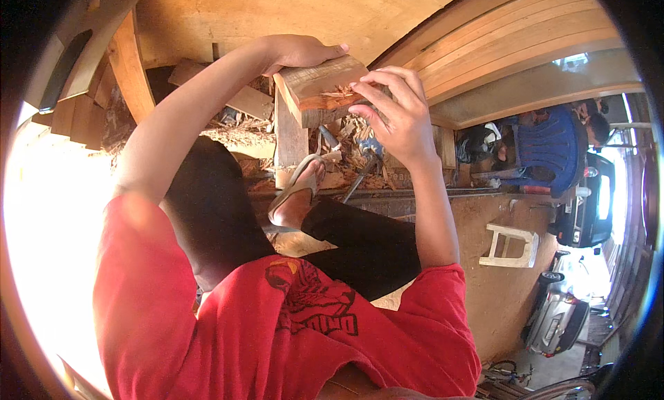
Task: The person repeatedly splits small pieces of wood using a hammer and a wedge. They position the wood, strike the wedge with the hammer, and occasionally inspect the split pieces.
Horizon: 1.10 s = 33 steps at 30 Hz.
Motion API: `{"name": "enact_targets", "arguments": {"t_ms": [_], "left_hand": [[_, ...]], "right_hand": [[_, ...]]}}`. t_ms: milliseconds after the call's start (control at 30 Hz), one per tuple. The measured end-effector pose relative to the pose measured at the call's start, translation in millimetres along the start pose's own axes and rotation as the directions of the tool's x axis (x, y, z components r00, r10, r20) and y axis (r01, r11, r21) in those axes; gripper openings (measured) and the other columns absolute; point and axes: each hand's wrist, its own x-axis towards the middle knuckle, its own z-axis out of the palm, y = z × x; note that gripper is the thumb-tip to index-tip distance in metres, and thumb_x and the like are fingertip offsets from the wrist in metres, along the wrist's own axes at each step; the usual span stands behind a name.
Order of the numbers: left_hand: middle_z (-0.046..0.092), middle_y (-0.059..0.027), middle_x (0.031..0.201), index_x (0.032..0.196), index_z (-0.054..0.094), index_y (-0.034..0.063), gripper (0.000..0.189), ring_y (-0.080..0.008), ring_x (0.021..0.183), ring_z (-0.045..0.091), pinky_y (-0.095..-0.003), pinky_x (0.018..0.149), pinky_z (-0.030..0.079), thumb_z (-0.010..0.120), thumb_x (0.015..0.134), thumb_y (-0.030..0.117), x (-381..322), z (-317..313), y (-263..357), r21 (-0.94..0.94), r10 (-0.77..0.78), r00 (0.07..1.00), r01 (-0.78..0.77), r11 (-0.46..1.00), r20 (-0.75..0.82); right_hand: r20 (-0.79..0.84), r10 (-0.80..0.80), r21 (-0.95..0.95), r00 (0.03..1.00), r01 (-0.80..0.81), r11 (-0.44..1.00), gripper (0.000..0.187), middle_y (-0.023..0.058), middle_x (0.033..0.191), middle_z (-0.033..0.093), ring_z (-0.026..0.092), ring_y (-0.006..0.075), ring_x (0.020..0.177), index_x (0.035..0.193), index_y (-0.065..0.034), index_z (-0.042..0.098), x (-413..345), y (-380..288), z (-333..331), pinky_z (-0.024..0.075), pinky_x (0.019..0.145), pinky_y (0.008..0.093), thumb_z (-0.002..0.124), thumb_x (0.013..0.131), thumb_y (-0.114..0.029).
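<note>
A thick wooden block (324, 83), with a rough, splintered patch on its face, is held up before me. My left hand (303, 51) grips its upper left end, the thumb lying along the top edge. At the block's right side is my right hand (397, 102), fingers curved and apart, fingertips at the splintered patch; whether they pinch a splinter I cannot tell. Below the block, an upright wooden piece (290, 135) stands among wood shavings (244, 133). A long thin metal tool (360, 177) leans near my sandalled foot (301, 192).
Stacked boards (508, 42) slope along the upper right, beside a large wooden panel (311, 11). A blue plastic chair (550, 146) with a person near it is at right. Beyond are a small wooden stool frame (511, 246) and parked vehicles (557, 322).
</note>
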Motion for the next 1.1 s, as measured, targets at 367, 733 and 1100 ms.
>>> {"name": "enact_targets", "arguments": {"t_ms": [367, 733, 1100], "left_hand": [[0.064, -0.0218, 0.137, 0.132, 0.068, 0.0014, 0.08, -0.0322, 0.123, 0.061, -0.0427, 0.104, 0.047, 0.043, 0.101, 0.071, 15, -2, -13, 0.444, -0.045, 0.994, -0.005, 0.896, 0.102], [0.06, -0.0245, 0.142, 0.138, 0.063, 0.0009, 0.082, -0.0358, 0.128, 0.057, -0.0464, 0.109, 0.042, 0.043, 0.101, 0.071, 14, -4, -21, 0.551, -0.083, 0.986, -0.008, 0.834, 0.141], [0.059, -0.0212, 0.145, 0.139, 0.062, 0.0035, 0.073, -0.034, 0.13, 0.057, -0.0461, 0.112, 0.041, 0.043, 0.104, 0.064, 18, -4, -23, 0.549, -0.068, 0.991, -0.007, 0.836, 0.116]], "right_hand": [[0.212, 0.197, 0.263, 0.957, -0.251, 0.932, 0.028, 0.0111, 0.105, 0.062, 0.06, 0.0315, 0.101, 0.097, -0.0009, 0.066, 0, -30, 14, 0.0515, 0.085, 0.0416, 0.084, 0.077, -0.009], [0.03, 0.256, 0.321, 0.966, -0.252, 0.913, 0.022, 0.0143, 0.103, 0.059, 0.056, 0.0355, 0.098, 0.101, 0.0002, 0.061, -23, -44, 57, 0.0478, 0.084, 0.0438, 0.074, 0.088, -0.012], [-0.17, 0.767, 0.79, 0.618, -0.379, 0.481, 0.024, 0.0085, 0.096, 0.064, 0.069, 0.0207, 0.089, 0.113, 0.0003, 0.055, -48, -9, 47, 0.0546, 0.086, 0.032, 0.054, 0.11, -0.024]]}}
